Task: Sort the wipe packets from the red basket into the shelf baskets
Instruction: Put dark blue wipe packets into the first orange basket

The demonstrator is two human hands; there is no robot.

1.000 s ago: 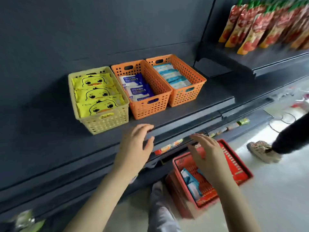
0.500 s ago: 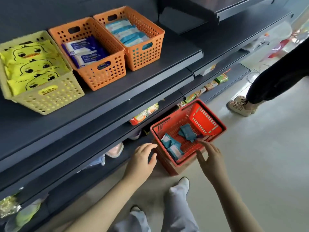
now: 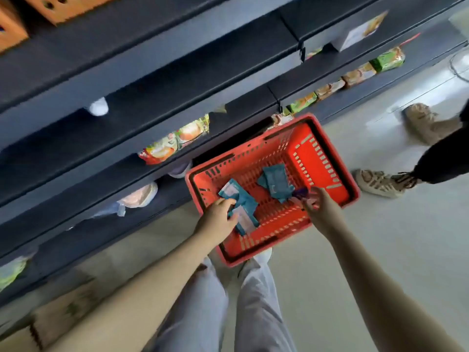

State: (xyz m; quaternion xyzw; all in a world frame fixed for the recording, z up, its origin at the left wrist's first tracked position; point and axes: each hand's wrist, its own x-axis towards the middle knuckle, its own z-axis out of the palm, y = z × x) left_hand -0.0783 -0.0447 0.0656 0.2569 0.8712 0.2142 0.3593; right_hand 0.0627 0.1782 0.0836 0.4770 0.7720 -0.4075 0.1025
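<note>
While our left hand [image 3: 218, 221] curls thumb and fingers round the teal packets [image 3: 245, 208] at the near-left rim of the red basket [image 3: 317, 158], our right hand [image 3: 321, 208] meets a purple packet [image 3: 301, 192] inside the near-right rim; grip there: cannot tell. Basket sits on the floor [image 3: 380, 250], far rim beside the dark shelf [image 3: 152, 72].

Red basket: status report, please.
Left hand grips a teal packet. Right hand at purple packet, grip unclear. Loose in red basket: second teal packet. Nothing in the way.
</note>
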